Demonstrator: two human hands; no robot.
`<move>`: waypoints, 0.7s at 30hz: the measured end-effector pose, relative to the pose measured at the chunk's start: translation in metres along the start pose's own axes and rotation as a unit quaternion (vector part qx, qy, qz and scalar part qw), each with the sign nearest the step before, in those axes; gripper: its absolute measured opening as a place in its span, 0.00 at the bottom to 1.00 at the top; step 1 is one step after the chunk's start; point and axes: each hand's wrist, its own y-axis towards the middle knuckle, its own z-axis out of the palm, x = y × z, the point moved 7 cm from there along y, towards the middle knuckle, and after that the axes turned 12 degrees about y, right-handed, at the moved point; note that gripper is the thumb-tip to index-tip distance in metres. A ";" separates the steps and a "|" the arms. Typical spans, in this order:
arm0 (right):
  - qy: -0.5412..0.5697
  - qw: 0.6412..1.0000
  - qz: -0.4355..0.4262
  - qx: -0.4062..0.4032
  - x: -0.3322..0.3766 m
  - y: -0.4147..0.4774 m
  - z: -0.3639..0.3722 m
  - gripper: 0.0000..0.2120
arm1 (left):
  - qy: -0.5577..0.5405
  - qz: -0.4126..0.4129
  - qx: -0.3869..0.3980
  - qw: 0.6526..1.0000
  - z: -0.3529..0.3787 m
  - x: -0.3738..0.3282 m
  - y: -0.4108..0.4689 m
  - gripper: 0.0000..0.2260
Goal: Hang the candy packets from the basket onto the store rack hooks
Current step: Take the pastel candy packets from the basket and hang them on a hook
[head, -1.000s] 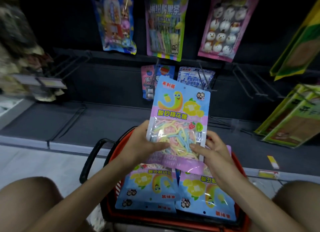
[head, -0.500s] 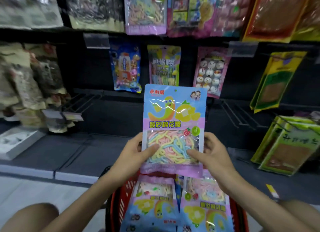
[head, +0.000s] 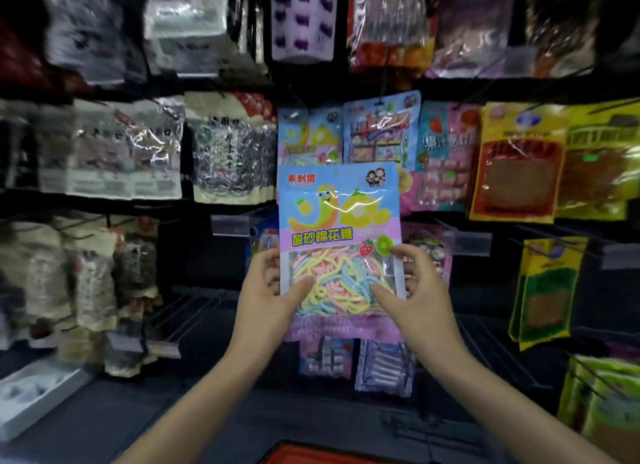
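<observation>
I hold a blue and purple candy packet (head: 339,228) upright in front of the rack, with pastel candy strips showing through its clear window. My left hand (head: 266,297) grips its lower left edge and my right hand (head: 415,297) grips its lower right edge. Just behind its top hangs a matching packet (head: 308,134) on a rack hook. Only the red rim of the basket (head: 311,455) shows at the bottom edge.
Hanging snack packets fill the rack: silver and dark bags (head: 221,148) at left, pink and blue packets (head: 381,127) behind, yellow packs (head: 519,158) at right. Bare wire hooks (head: 187,311) jut out at lower left. A dark shelf base (head: 242,411) runs below.
Both hands have lifted the packet up from the basket to the rack's middle rows. The view tilted up, so the basket and its other packets dropped almost out of sight.
</observation>
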 end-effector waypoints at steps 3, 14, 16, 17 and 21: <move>-0.028 0.999 -0.013 0.026 0.018 0.028 0.014 0.27 | 0.026 0.021 -0.021 0.999 -0.007 -0.015 0.029 0.21; -0.067 0.997 -0.027 0.036 0.056 0.133 0.067 0.35 | 0.066 0.048 -0.049 0.995 -0.033 -0.060 0.133 0.33; -0.073 0.996 -0.035 0.041 0.060 0.148 0.076 0.34 | 0.063 0.059 -0.050 0.995 -0.037 -0.065 0.148 0.32; -0.077 0.995 -0.039 0.044 0.062 0.154 0.080 0.35 | 0.058 0.062 -0.049 0.995 -0.039 -0.066 0.153 0.32; -0.107 0.992 -0.048 0.046 0.067 0.173 0.090 0.38 | 0.034 0.046 -0.060 0.997 -0.048 -0.062 0.172 0.34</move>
